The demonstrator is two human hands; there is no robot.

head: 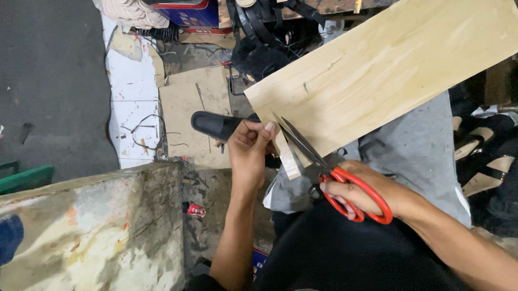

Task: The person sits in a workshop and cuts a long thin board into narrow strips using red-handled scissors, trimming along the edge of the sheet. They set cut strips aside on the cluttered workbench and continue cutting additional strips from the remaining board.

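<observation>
One tan sheet [394, 60] lies across the person's lap, with one pair of red-handled scissors [335, 177] cutting its lower-left edge. Right hand [358, 191] grips the scissor handles; left hand [249, 151] pinches a cut strip [286, 156] just left of the blades. One black sandal [212, 125] lies beyond the sheet's corner.

Evenly lit from overhead, bright on the pale sheet [394, 60], dim at the dark floor [38, 78] and right edge. Sharp mid-frame, slightly soft and stretched toward corners; no glare.
</observation>
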